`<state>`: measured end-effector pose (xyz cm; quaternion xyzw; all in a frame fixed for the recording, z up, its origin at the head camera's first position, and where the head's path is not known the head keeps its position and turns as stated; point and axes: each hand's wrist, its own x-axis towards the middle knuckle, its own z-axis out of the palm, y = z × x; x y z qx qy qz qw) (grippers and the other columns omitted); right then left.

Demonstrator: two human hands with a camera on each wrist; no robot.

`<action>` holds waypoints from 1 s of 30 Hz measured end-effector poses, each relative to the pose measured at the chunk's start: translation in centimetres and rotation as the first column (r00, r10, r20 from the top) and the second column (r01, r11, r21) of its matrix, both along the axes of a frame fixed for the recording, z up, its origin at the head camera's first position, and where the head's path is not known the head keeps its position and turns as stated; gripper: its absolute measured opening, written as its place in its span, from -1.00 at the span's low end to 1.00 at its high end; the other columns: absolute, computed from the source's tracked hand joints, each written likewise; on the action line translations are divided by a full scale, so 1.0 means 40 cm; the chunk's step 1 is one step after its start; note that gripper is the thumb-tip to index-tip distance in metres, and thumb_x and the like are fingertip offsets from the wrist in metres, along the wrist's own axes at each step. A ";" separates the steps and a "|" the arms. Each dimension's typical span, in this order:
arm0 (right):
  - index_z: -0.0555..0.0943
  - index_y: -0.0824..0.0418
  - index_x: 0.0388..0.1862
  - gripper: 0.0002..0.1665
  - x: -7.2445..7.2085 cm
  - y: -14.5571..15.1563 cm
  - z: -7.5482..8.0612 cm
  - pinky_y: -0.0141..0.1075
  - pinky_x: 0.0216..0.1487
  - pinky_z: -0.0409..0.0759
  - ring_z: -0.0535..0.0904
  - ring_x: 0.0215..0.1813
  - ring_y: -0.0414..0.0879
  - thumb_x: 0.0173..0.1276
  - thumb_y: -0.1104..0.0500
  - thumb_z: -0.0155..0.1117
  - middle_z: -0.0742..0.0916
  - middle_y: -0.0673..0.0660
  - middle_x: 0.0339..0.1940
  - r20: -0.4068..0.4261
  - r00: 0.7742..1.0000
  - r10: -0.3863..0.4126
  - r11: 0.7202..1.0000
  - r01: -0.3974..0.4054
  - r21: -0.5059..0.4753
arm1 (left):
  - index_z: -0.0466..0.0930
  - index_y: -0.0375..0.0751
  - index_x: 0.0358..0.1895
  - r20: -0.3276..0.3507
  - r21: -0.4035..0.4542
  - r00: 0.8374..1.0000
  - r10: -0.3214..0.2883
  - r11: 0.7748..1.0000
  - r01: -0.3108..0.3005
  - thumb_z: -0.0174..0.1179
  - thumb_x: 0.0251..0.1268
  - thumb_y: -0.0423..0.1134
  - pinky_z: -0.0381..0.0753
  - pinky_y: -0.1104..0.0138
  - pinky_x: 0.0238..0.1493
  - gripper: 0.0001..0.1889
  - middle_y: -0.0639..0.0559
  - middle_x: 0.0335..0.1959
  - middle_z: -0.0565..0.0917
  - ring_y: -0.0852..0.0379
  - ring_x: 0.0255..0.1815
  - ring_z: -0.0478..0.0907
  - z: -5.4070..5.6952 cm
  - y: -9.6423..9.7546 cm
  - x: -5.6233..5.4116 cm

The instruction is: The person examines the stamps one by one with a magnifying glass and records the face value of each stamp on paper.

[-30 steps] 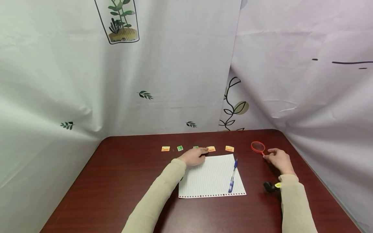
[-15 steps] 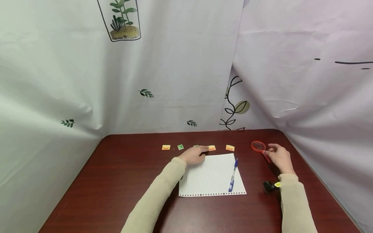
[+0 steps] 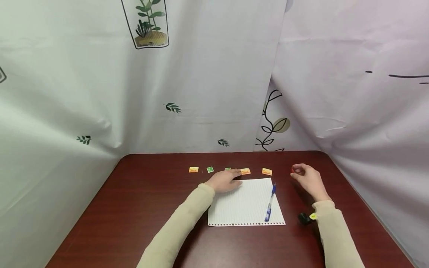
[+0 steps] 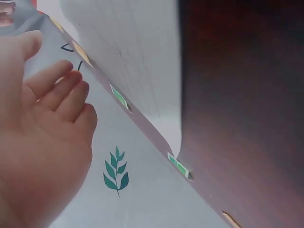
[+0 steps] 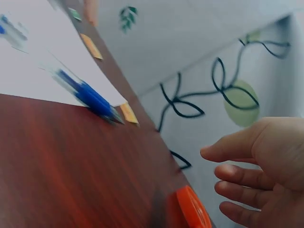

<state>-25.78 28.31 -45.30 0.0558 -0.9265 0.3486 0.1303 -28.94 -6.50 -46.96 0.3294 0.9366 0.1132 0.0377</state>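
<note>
So the person's right hand [image 3: 310, 182] is right over by the red magnifying glass [image 5: 192, 209] on the right side of the table [image 3: 134, 208]. From the head view only a bit of its red rim shows past the fingers; the right wrist view has that rim down at the tabletop, below the fingertips. The grip's loose: fingers bent a little, thumb well apart, nothing held. Can't tell if any finger touches the rim.

The left hand [image 3: 225, 181] is stretched across the top left of the ruled paper [image 3: 246, 208], fingers fairly straight and not holding anything. Can't really tell how hard it's resting there, if at all. It partly hides a green stamp [image 3: 228, 169], and its fingertips are right by an orange stamp [image 3: 245, 171].

There's another orange stamp [image 3: 267, 171] to the right, plus a second green stamp [image 3: 210, 169] and one more orange stamp [image 3: 193, 169] to the left, all in a row. A blue pen [image 3: 270, 203] lies slanted along the paper's right side.
</note>
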 end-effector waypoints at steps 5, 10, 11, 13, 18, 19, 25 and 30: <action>0.58 0.41 0.18 -0.55 0.004 -0.037 0.000 0.13 0.02 0.58 0.59 -0.04 0.24 0.35 0.27 0.37 0.67 0.34 -0.09 0.012 0.998 0.063 0.997 -0.064 0.048 | 0.40 -0.11 0.48 -0.095 -0.064 0.995 -0.023 0.998 0.017 0.08 0.50 0.18 0.34 0.18 0.42 -0.36 0.02 0.51 0.36 0.06 0.53 0.25 0.001 -0.015 0.025; 0.61 0.37 0.14 -0.58 0.005 -0.074 -0.013 0.08 -0.04 0.61 0.60 -0.10 0.15 0.31 0.32 0.39 0.68 0.25 -0.17 0.014 0.990 0.141 0.984 -0.141 0.104 | 0.41 -0.10 0.47 -0.164 -0.124 0.984 -0.068 0.991 0.048 0.11 0.43 0.26 0.33 0.23 0.43 -0.30 0.04 0.51 0.37 0.07 0.52 0.26 -0.005 -0.032 0.060; 0.62 0.36 0.13 -0.59 0.005 -0.082 -0.018 0.06 -0.05 0.61 0.60 -0.11 0.13 0.30 0.33 0.40 0.68 0.24 -0.18 0.017 0.988 0.156 0.981 -0.157 0.110 | 0.42 -0.09 0.47 -0.167 -0.125 0.984 -0.069 0.991 0.049 0.12 0.43 0.26 0.33 0.23 0.43 -0.30 0.04 0.50 0.37 0.06 0.52 0.27 -0.005 -0.035 0.067; 0.63 0.35 0.11 -0.60 0.007 -0.097 -0.029 0.04 -0.07 0.62 0.60 -0.13 0.10 0.29 0.35 0.40 0.68 0.21 -0.20 0.024 0.982 0.187 0.974 -0.189 0.123 | 0.43 -0.10 0.46 -0.169 -0.127 0.983 -0.069 0.991 0.048 0.12 0.42 0.27 0.32 0.22 0.43 -0.29 0.04 0.50 0.38 0.05 0.52 0.28 -0.006 -0.043 0.081; 0.65 0.30 0.08 -0.62 0.018 -0.121 -0.053 -0.02 -0.10 0.62 0.59 -0.18 0.01 0.26 0.38 0.40 0.68 0.13 -0.23 0.058 0.971 0.232 0.959 -0.238 0.156 | 0.42 -0.12 0.47 -0.151 -0.106 0.987 -0.050 0.994 0.034 0.13 0.41 0.27 0.29 0.20 0.45 -0.28 0.01 0.49 0.39 0.00 0.51 0.30 -0.007 -0.066 0.103; 0.65 0.30 0.08 -0.62 0.020 -0.124 -0.056 -0.04 -0.10 0.61 0.58 -0.18 0.00 0.26 0.39 0.40 0.67 0.11 -0.23 0.065 0.970 0.236 0.957 -0.244 0.160 | 0.42 -0.13 0.47 -0.151 -0.098 0.987 -0.049 0.995 0.034 0.14 0.41 0.26 0.29 0.20 0.46 -0.27 0.00 0.48 0.40 -0.01 0.50 0.30 -0.006 -0.070 0.105; 0.66 0.33 0.07 -0.65 0.030 -0.134 -0.052 -0.10 -0.14 0.58 0.55 -0.20 -0.02 0.29 0.42 0.34 0.65 0.10 -0.23 0.091 0.964 0.249 0.947 -0.262 0.187 | 0.43 -0.17 0.45 -0.124 -0.058 0.991 -0.042 0.998 0.035 0.15 0.40 0.26 0.29 0.12 0.45 -0.27 -0.04 0.46 0.42 -0.07 0.48 0.33 -0.008 -0.097 0.114; 0.69 0.33 0.03 -0.68 0.037 -0.142 -0.049 -0.12 -0.14 0.58 0.53 -0.22 -0.04 0.29 0.43 0.31 0.65 0.10 -0.24 0.113 0.963 0.245 0.941 -0.264 0.211 | 0.43 -0.18 0.44 -0.089 -0.051 0.996 -0.030 0.998 0.025 0.18 0.39 0.25 0.31 0.10 0.44 -0.27 -0.07 0.46 0.43 -0.07 0.48 0.33 -0.004 -0.111 0.128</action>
